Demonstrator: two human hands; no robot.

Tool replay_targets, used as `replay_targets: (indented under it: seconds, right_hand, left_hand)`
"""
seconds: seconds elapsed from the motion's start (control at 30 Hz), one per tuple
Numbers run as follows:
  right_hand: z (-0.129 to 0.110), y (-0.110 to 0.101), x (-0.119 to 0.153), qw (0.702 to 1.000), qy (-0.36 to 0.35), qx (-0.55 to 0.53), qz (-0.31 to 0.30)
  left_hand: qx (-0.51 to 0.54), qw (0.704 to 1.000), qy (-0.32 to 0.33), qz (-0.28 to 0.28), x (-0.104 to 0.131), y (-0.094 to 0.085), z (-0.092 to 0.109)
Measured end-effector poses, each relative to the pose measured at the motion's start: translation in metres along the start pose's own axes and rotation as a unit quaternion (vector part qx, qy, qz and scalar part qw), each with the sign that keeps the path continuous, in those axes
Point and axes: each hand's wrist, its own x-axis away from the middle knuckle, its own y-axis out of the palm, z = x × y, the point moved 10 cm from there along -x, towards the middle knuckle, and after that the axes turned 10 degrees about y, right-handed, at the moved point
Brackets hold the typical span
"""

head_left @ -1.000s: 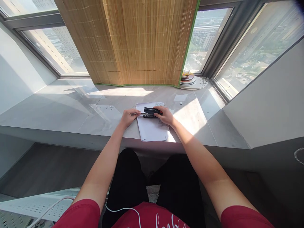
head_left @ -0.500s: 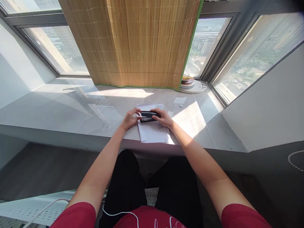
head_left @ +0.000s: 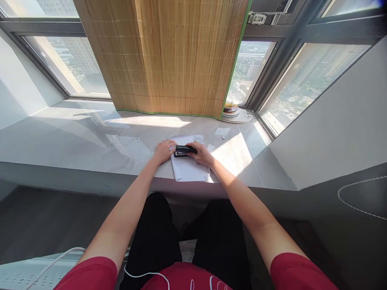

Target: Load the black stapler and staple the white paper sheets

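Observation:
A black stapler (head_left: 184,149) lies over a white sheet of paper (head_left: 191,171) on the ledge, with its front end toward the left. Wrapped around the stapler's right end is my right hand (head_left: 200,154). My left hand (head_left: 164,152) lies flat at the paper's upper left edge, fingers stretched out, their tips beside the stapler's front end. Whether those fingertips touch the stapler is too small to tell. Toward its upper right corner the paper shows a patch of small dark marks.
Stacked plates (head_left: 234,112) stand at the back right by the window. Small bits (head_left: 137,139) lie left of my hands, and a tiny block (head_left: 223,137) sits to the right. A bamboo blind (head_left: 169,60) hangs behind the ledge (head_left: 115,161). A white cable (head_left: 148,274) crosses my lap.
My left hand has come down from the stapler's front end and flattened beside it. The stapler has turned slightly in my right hand. The view has shifted a little to the right.

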Motion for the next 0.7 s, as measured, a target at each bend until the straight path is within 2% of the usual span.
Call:
replay_targets:
  seconds: [0.1,0.17,0.27,0.33,0.43,0.5,0.57,0.63,0.7]
  right_hand:
    - [0.017,-0.04,0.019,0.995,0.045,-0.046,0.079]
    - [0.031,-0.077,0.047,0.986,0.075,-0.065,0.137]
    - [0.037,-0.122,0.096,0.982,0.055,-0.038,0.175]
    - [0.039,-0.139,0.122,0.981,0.048,-0.015,0.185]
    - [0.039,-0.137,0.137,0.987,0.053,0.001,0.152]
    - [0.036,-0.127,0.135,0.991,0.05,0.015,0.122]
    - [0.033,-0.119,0.13,0.993,0.041,0.031,0.105]
    - [0.03,-0.116,0.128,0.994,0.03,0.041,0.1]
    - [0.028,-0.117,0.128,0.994,0.022,0.048,0.101]
  left_hand:
    - [-0.009,1.0,-0.008,-0.002,0.001,0.004,-0.002]
    - [-0.011,1.0,-0.012,-0.01,0.001,0.005,-0.002]
    - [-0.02,0.999,-0.011,-0.036,0.002,0.006,-0.001]
    - [-0.032,0.998,-0.004,-0.044,0.001,0.003,0.004]
    - [-0.05,0.998,0.015,-0.038,-0.003,-0.001,0.025]
    - [-0.038,0.997,0.046,-0.043,-0.004,0.006,0.053]
    - [0.005,0.992,0.098,-0.08,-0.001,0.025,0.091]
    - [0.044,0.978,0.146,-0.142,0.006,0.052,0.127]
    - [0.047,0.972,0.143,-0.179,0.012,0.072,0.144]
